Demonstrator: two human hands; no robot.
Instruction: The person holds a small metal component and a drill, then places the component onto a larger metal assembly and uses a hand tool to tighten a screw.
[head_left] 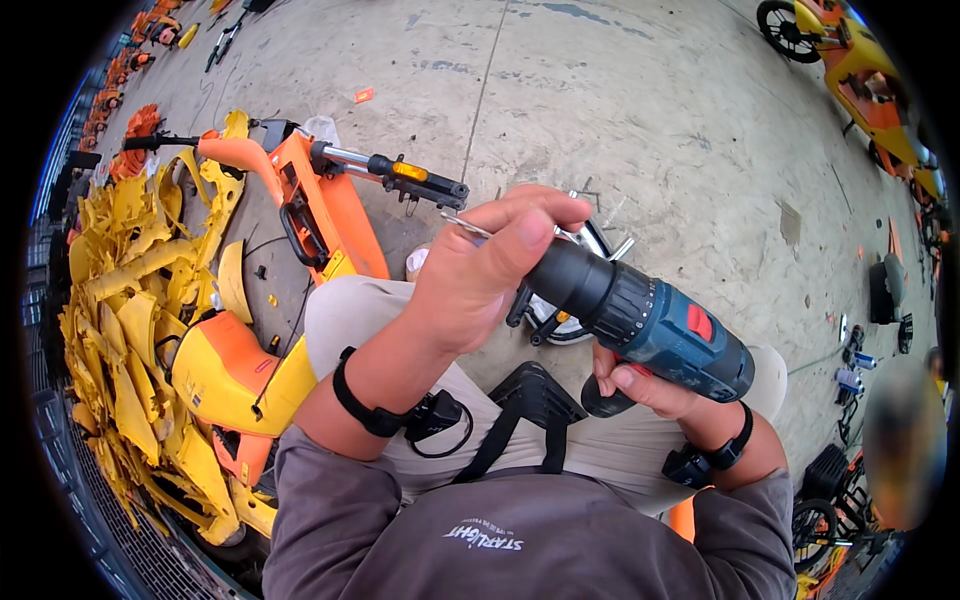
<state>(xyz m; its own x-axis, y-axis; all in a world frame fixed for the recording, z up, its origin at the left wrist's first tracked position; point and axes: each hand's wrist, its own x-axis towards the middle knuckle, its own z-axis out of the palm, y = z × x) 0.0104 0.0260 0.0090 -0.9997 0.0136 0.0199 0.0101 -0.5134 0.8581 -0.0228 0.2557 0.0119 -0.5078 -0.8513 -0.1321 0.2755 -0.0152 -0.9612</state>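
A blue and black cordless drill (668,328) with a red switch on top lies across my lap, its nose pointing to the upper left. My right hand (645,388) is wrapped round its grip below the body. Around the black chuck (572,280) at the front, my left hand (490,262) is closed, with the thumb and forefinger over it. A thin metal bit (465,227) shows past the left hand's fingers. Just beyond the chuck, metal and black parts (590,238) are partly hidden by the drill and hand.
An orange frame with a metal fork (345,158) stands at the left, above a yellow and orange body panel (235,370). Broken yellow panels (140,340) are heaped at far left. A yellow two-wheeler (865,75) is at upper right; loose parts (850,375) lie on the right floor.
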